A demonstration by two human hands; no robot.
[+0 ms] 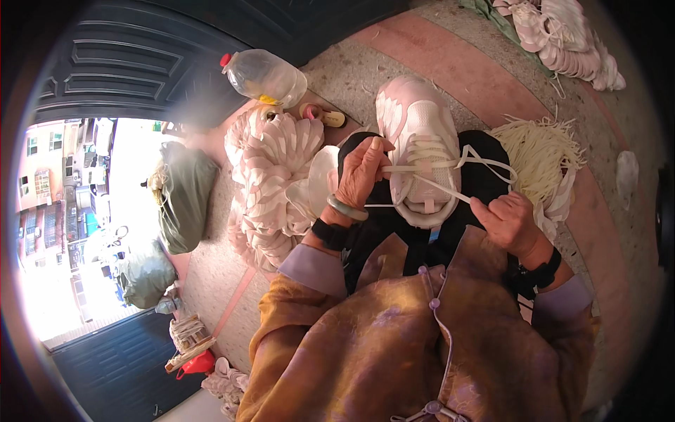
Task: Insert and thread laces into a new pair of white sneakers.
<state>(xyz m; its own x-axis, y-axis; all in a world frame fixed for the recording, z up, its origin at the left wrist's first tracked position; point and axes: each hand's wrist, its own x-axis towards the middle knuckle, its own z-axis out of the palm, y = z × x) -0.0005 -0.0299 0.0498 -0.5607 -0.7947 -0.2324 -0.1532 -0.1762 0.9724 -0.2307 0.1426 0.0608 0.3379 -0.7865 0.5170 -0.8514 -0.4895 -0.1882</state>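
A pale pink and white shoe upper (416,133) rests on my dark lap, toe pointing away from me. My left hand (362,172) presses against its left side, fingers pinching a flat white lace (450,169) near the eyelets. My right hand (506,221) is closed on the lace's free end and holds it taut toward the lower right. A loop of lace stands out to the right of the shoe. A green bangle sits on my left wrist, and dark bands circle both wrists.
A pile of pink shoe uppers (271,176) lies at my left, a second pile (562,39) at the top right. A bundle of white laces (541,151) lies right of the shoe. A plastic jug (266,76), green sacks (184,197) and a dark door (119,63) stand left.
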